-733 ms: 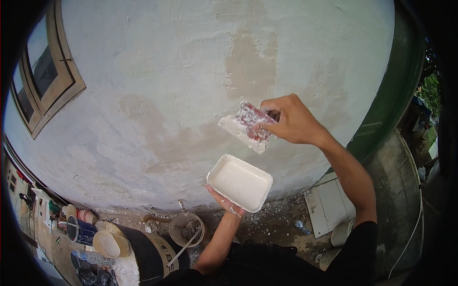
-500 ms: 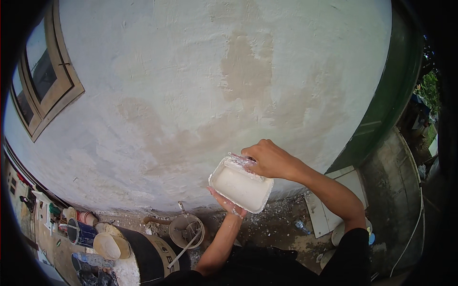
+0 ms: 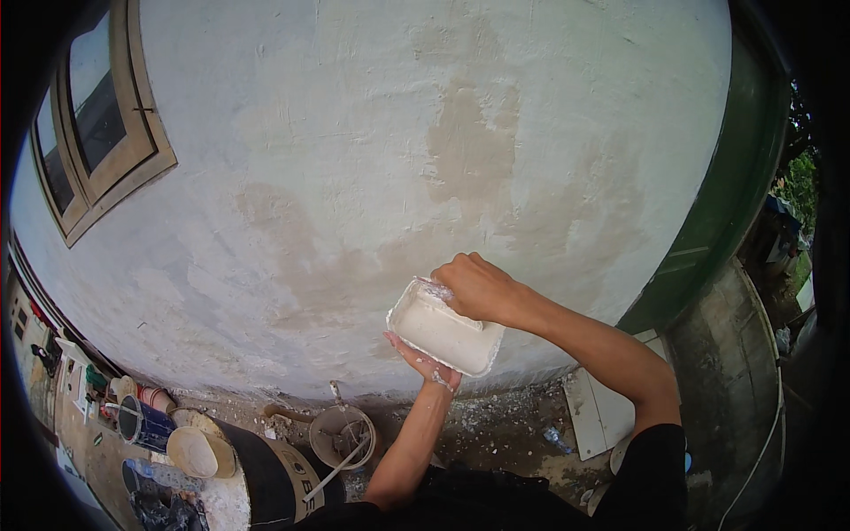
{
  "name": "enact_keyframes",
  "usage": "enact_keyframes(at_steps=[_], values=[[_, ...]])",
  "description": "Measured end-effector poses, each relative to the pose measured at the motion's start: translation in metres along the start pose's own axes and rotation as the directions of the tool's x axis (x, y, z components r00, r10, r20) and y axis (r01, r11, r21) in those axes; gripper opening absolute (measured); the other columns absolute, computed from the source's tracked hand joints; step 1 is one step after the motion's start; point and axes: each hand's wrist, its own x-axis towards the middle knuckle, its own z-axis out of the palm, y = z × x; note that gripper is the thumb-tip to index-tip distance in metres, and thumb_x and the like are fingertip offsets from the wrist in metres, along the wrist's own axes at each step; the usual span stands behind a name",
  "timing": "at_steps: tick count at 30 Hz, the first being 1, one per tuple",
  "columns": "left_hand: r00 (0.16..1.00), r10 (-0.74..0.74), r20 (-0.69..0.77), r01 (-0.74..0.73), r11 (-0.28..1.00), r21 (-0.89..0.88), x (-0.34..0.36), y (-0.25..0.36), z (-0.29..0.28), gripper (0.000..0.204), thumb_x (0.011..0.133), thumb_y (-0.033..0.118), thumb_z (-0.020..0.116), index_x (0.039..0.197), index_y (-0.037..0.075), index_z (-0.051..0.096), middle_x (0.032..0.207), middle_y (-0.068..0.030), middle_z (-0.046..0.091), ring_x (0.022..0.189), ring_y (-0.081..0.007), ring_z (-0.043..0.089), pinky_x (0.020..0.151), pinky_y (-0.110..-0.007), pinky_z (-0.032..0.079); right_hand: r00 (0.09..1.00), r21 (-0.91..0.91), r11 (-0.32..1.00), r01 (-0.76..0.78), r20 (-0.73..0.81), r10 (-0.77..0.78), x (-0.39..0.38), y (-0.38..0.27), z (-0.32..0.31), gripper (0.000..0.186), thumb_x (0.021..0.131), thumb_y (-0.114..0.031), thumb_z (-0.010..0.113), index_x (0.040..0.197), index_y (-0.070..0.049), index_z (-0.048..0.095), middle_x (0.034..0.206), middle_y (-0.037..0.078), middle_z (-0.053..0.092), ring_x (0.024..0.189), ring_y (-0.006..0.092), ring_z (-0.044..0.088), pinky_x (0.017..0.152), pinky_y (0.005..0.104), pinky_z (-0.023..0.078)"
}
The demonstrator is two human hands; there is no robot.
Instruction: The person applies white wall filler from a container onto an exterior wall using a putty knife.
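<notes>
My left hand (image 3: 428, 364) is curled under a white rectangular tray (image 3: 447, 347) and holds it tilted in front of the wall. A layer of creamy white putty lies in the tray, and its rim is crusted with the same stuff. White smears mark my left palm and wrist. Over the tray's far side, my right hand (image 3: 474, 288) is closed round a putty-coated putty knife (image 3: 452, 311). Its wide blade lies along the inside of the tray; its handle is mostly hidden by my fingers. Behind them, the wall (image 3: 354, 159) is pale with several damp-looking beige patches.
A wooden-framed window (image 3: 133, 133) is at upper left, a green door (image 3: 708, 230) at right. Below stand a dark drum (image 3: 261, 465) with a beige bowl (image 3: 202, 453) on it and a dirty bucket (image 3: 359, 451) with a stick. White boards (image 3: 593, 416) lean by the wall base.
My right hand and the putty knife have slid left along the tray. The tray has shifted slightly up and left, still in my left hand. The view has turned a little.
</notes>
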Motion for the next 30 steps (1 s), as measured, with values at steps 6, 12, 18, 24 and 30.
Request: enact_keyframes(at_steps=[6,12,18,24,30], values=[[0.996,0.055,0.068,-0.053,0.998,-0.035,0.001,0.005,0.023,0.086,0.085,0.08,0.032,0.143,0.016,0.039,0.141,-0.0072,0.045,0.128,-0.0285,0.046,0.104,-0.046,0.042,0.995,-0.172,0.984,0.045,-0.077,-0.059,0.012,-0.007,-0.026,0.017,0.069,0.003,0.064,0.085,0.005,0.069,0.078,0.026,0.066,0.078,0.0436,0.066,0.07,0.0469,0.054],[0.987,0.129,0.097,-0.123,0.99,-0.07,0.01,0.015,0.054,0.085,0.085,0.08,0.03,0.143,0.018,0.039,0.142,-0.0062,0.043,0.128,-0.0279,0.046,0.104,-0.046,0.043,0.979,-0.362,0.924,0.127,-0.106,-0.176,0.017,-0.026,-0.039,0.014,0.074,0.0,0.061,0.086,0.003,0.068,0.075,0.023,0.065,0.072,0.0403,0.066,0.063,0.0449,0.054],[0.978,0.123,0.169,-0.108,0.99,-0.095,-0.001,0.018,0.057,0.086,0.084,0.081,0.031,0.143,0.019,0.039,0.143,-0.0058,0.042,0.131,-0.0282,0.043,0.105,-0.045,0.041,0.958,-0.516,0.844,0.146,-0.138,-0.25,-0.011,-0.048,-0.03,0.007,0.08,-0.005,0.061,0.08,0.0,0.066,0.076,0.018,0.065,0.073,0.0313,0.067,0.06,0.0391,0.056],[0.976,0.11,0.186,-0.096,0.992,-0.083,-0.008,0.02,0.067,0.089,0.082,0.083,0.031,0.143,0.019,0.038,0.144,-0.0058,0.04,0.132,-0.0277,0.041,0.106,-0.045,0.04,0.951,-0.612,0.77,0.18,-0.092,-0.295,-0.015,-0.051,-0.039,0.007,0.081,-0.006,0.06,0.083,-0.002,0.066,0.076,0.017,0.065,0.073,0.0305,0.067,0.06,0.0387,0.055],[0.975,0.172,0.142,-0.161,0.983,-0.09,-0.005,0.02,0.072,0.093,0.081,0.084,0.031,0.147,0.018,0.031,0.149,-0.0061,0.033,0.136,-0.0273,0.036,0.109,-0.045,0.037,0.929,-0.581,0.799,0.153,-0.19,-0.316,0.006,-0.042,-0.058,0.008,0.078,-0.004,0.063,0.086,-0.002,0.066,0.072,0.018,0.064,0.07,0.0337,0.066,0.06,0.0414,0.053]])
